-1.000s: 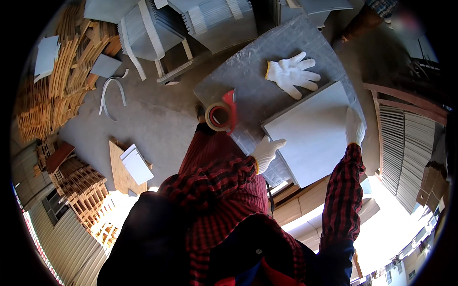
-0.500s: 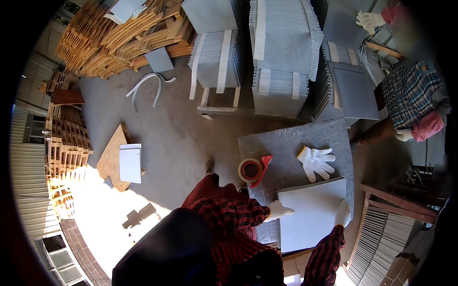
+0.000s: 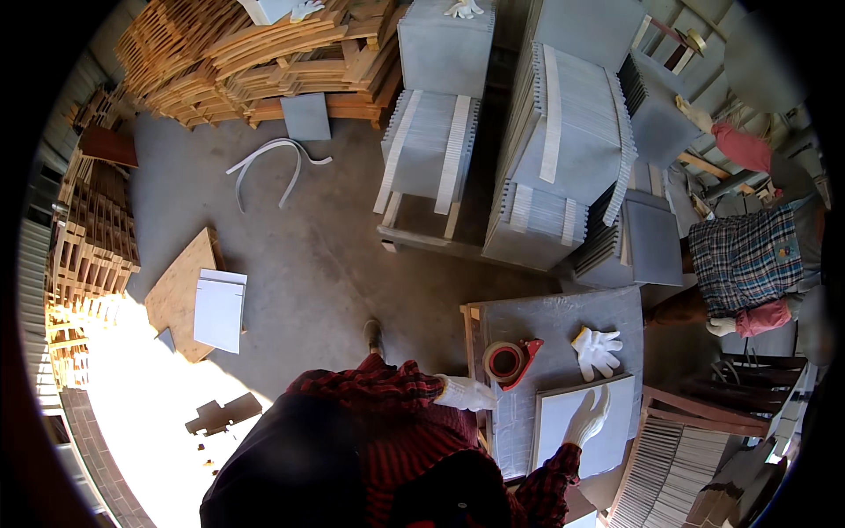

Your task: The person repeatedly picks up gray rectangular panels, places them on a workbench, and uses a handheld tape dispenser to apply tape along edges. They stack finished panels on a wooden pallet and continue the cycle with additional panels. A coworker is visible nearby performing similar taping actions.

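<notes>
Head view: tape dispenser (image 3: 525, 360) lay at ten o'clock from panel (image 3: 616, 431), likely for reach.
Right hand (image 3: 587, 418): spread over panel, pinching nothing.
Left hand (image 3: 464, 393): grip couldn't be told.

A hand could slip between the tape (image 3: 505, 347) and the loose glove (image 3: 596, 352), or go behind both on the far side of the table (image 3: 572, 308). The glove sits just ahead of the right hand (image 3: 587, 419). Tall gray stacks (image 3: 581, 123) stand past the table.
</notes>
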{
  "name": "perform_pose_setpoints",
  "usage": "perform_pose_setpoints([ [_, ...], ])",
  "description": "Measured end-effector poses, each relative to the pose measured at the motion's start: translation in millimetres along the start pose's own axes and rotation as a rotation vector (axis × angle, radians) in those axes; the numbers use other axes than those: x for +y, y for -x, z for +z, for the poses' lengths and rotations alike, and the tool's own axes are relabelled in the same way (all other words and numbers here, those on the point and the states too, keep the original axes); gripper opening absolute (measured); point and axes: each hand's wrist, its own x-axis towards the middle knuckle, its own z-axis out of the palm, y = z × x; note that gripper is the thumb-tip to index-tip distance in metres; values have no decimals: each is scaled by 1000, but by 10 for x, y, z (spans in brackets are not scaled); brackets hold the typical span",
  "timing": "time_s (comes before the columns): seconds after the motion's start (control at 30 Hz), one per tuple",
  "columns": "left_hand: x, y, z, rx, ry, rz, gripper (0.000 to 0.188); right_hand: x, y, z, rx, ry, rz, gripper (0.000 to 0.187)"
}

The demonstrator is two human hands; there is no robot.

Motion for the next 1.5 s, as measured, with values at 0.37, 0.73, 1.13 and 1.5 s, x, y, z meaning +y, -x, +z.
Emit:
perform_pose_setpoints([
  [0.37, -707, 2288, -1980, 708, -81, -16, 50, -2958, 1362, 1631, -655, -236, -498, 32],
  [0.73, -1357, 2097, -2978, 867, -1, 411, 25, -4163, 890, 2292, -958, -127, -521, 40],
  [1.13, -883, 2014, -4865, 1016, -181, 109, 30, -4502, -319, 3502, -1120, -176, -512, 41],
  [1.5, 15, 1503, -6506, 1196, -146, -169, 65, -4256, -870, 3632, -1181, 9, -289, 42],
])
